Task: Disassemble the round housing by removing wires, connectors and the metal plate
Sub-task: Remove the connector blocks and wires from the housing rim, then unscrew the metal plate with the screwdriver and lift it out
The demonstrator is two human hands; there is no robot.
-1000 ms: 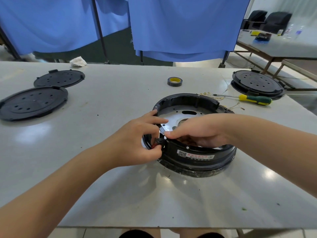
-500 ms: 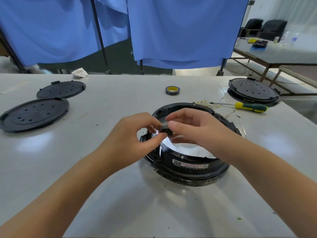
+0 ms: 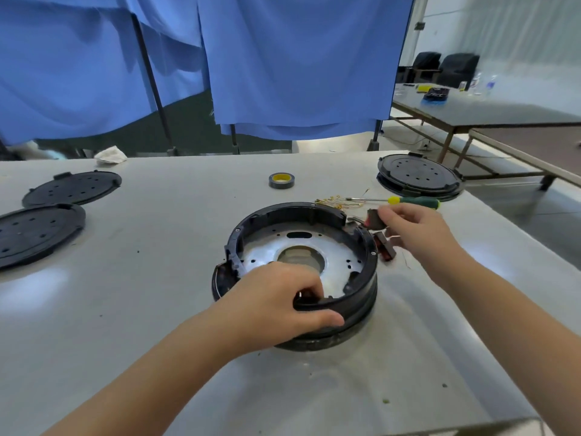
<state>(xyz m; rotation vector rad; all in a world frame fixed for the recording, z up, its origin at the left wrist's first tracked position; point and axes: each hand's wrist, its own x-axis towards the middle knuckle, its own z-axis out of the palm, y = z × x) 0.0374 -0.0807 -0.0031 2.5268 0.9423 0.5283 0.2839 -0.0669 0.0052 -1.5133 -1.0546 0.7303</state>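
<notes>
A: What are the hands doing?

B: The left hand (image 3: 276, 306) grips the near rim of the round housing (image 3: 361, 247), fingers curled inside, thumb outside. The right hand (image 3: 415, 228) pinches a small black connector (image 3: 374, 220) just past the housing's right edge.

A: And the housing?

B: Mid-table (image 3: 157, 309), the metal plate (image 3: 339, 256) inside it. Another small part (image 3: 386, 250) lies beside its right wall; a screwdriver (image 3: 412, 201) lies behind.

Both forearms are bare to the frame's edge, left hand (image 3: 276, 305) and right hand (image 3: 418, 229) apparently ungloved, without rings.
</notes>
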